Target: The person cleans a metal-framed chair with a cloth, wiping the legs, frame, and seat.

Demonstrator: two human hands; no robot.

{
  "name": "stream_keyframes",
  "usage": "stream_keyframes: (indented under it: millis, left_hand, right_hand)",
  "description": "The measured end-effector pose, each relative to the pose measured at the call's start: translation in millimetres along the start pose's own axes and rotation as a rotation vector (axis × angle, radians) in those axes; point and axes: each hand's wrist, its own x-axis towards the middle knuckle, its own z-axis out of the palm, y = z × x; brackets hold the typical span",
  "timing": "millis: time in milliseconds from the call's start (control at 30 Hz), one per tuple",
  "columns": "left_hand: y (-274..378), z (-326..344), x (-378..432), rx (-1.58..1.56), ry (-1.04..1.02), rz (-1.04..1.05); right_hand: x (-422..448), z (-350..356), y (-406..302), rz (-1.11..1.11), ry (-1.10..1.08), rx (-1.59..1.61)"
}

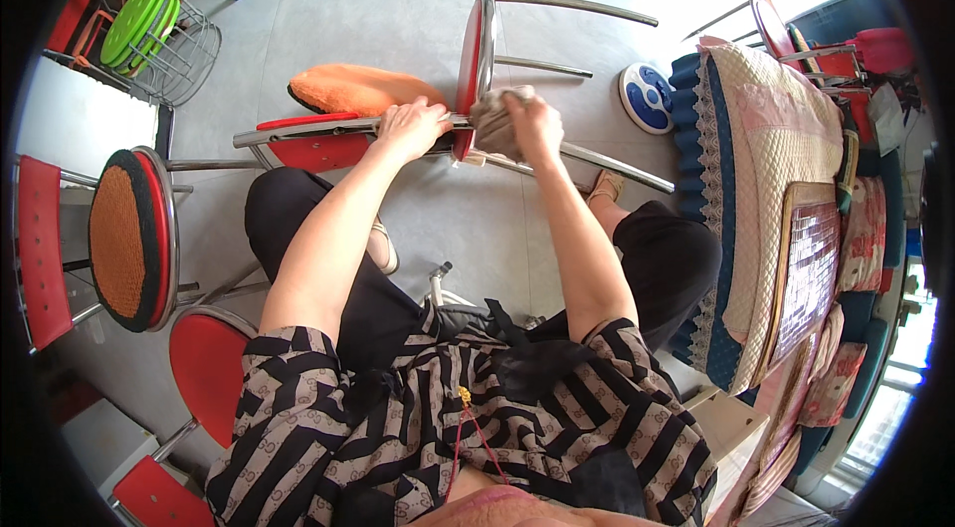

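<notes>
A red chair with a metal frame lies tipped over in front of me, its round seat (469,53) on edge. The metal legs (574,8) point to the right, and the red backrest (319,151) is at the left. My left hand (412,129) grips the metal frame where backrest and seat meet. In my right hand (536,126) is a crumpled grey-brown cloth (501,123), held against the underside of the seat by the legs. An orange round cushion (365,88) with a dark edge lies just beyond the backrest.
Left of me stand another red chair with an orange-and-black cushion (119,240) and a red-seated chair (205,370). Green stool tops (136,23) sit at the upper left. A blue-and-white disc (646,99) lies on the floor near a quilt-covered sofa or bed (772,132) at right.
</notes>
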Motion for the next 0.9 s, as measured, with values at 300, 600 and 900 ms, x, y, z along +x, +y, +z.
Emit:
stream_keyframes:
  millis: [300,600,900]
  left_hand:
    - [-1,2,-3,-0.012,0.008,-0.002]
    - [6,-1,-4,0.003,-0.014,-0.024]
    - [5,5,-2,0.032,0.022,-0.036]
  right_hand:
    - [-15,-35,58,-0.609,0.044,-0.149]
    - [-10,2,-3,-0.565,-0.041,-0.322]
    - [-23,24,-30,-0.362,0.152,-0.322]
